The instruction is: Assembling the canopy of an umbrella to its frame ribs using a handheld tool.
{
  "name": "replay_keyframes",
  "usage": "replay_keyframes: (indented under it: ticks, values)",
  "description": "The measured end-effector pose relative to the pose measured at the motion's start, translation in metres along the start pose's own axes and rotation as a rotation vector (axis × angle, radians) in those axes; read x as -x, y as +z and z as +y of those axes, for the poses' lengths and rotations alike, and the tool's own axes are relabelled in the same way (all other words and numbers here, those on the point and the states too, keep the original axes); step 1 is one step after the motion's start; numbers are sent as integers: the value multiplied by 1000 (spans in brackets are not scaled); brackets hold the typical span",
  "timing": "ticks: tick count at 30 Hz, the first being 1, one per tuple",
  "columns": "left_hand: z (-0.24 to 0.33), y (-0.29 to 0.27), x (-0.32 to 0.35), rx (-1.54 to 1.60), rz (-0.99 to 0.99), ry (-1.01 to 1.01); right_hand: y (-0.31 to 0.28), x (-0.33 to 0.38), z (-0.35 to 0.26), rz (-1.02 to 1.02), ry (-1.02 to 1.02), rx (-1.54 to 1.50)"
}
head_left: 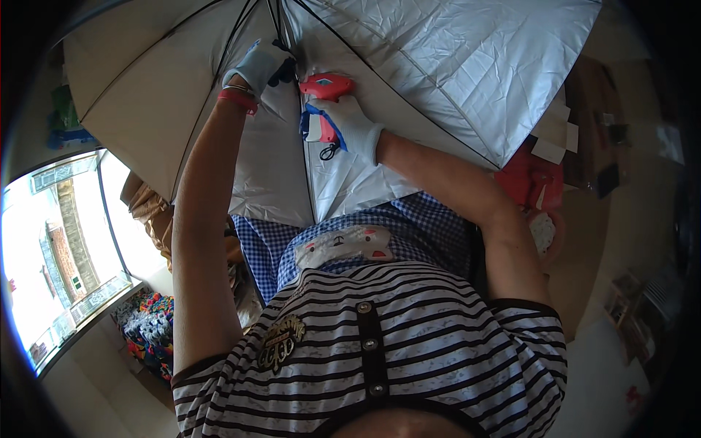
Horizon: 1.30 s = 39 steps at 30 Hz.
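An opened umbrella with a silver lining (pixel 467 80) and thin dark ribs is spread in front of me, over my lap. My right hand (pixel 347 124), in a pale glove with blue on the fingers, is closed round the grip of a red pistol-shaped hand tool (pixel 326 86). A small black cord loop hangs below its grip. My left hand (pixel 264 64), in a pale glove with dark fingertips, is closed at the umbrella's ribs (pixel 278 25) near the top. What exactly its fingertips pinch is partly hidden. The tool's nose points left, just below my left hand.
A blue checked apron (pixel 263 252) covers my lap under the umbrella edge. A bright window (pixel 66 248) is on the left, with colourful fabric (pixel 153 328) below it. At the right are a red bag (pixel 529 179) and a wooden cabinet (pixel 595 109).
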<state>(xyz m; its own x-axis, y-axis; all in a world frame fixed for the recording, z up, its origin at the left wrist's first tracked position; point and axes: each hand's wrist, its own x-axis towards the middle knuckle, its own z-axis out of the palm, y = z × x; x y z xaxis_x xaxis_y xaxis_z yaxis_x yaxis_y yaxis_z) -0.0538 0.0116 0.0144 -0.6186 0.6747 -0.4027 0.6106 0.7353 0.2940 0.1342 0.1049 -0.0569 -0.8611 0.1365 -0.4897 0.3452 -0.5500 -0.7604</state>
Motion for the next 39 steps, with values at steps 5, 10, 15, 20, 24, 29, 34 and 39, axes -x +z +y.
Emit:
replay_keyframes:
  ticks: [5, 10, 15, 20, 24, 29, 34, 39]
  values:
    - [7, 1, -1, 69, 8, -109, -12, -12, -9, -47, 70, 4]
    - [-3, -6, 6, 366, 26, -141, -21, -18, -10, -192, 82, -16]
    - [-11, -8, 3, 359, -6, 104, -51, -47, 7, -716, -752, 486]
    - [-20, 5, 2, 178, 102, 339, -45, -47, 11, -787, 293, -532]
    - [-29, -9, -9, -61, 247, 388, -31, -51, 7, -550, 4, -171]
    - [-12, -88, -5, -377, 142, 322, 10, -20, -58, -428, -183, -69]
    - [24, -98, 3, -783, 119, 220, 33, -39, -53, -568, 113, -496]
    - [5, -82, 5, -719, 211, 1, 53, -21, -47, -535, 239, -606]
